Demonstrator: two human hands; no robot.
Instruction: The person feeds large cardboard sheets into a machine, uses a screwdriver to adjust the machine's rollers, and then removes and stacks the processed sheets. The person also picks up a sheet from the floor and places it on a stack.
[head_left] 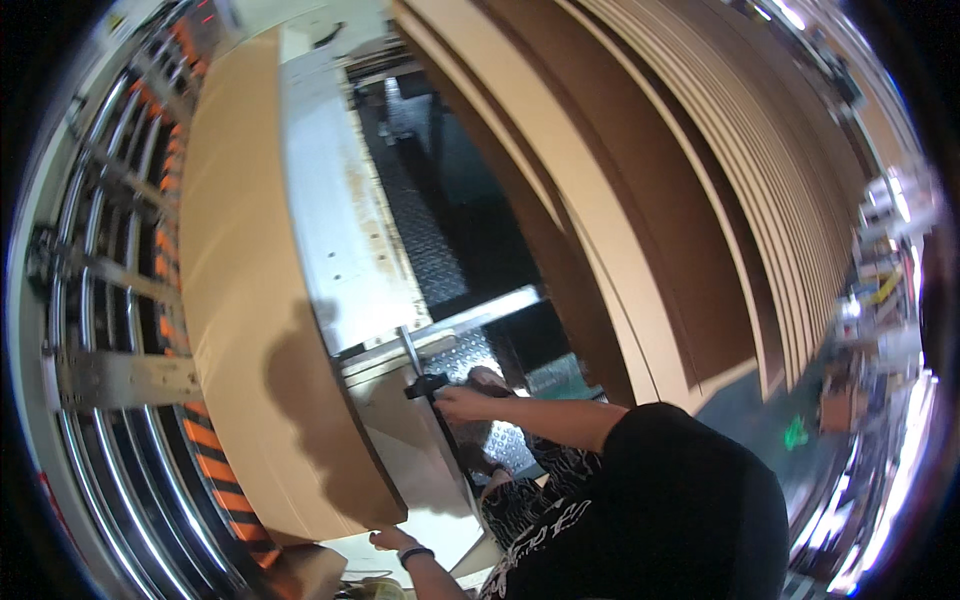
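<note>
A long brown cardboard sheet [235, 250] lies along the machine's white bed on the left, with a rounded shadow on its lower part. My left hand [393, 541], with a dark band at the wrist, is at the sheet's near end. Its fingers are loosely bent and apart, right by the edge; whether they touch it is hard to tell. My right hand [463, 405] is closed at a black handle [428, 386] on a slim metal rod beside the bed. The fingertips are partly hidden there.
Metal rollers [95, 215] and orange-and-black striped parts [215, 468] run along the left. A leaning row of large cardboard sheets [640, 230] stands on the right. Between them are a metal crossbar [490, 308] and textured metal floor plate [430, 255]. My feet are beside the bed.
</note>
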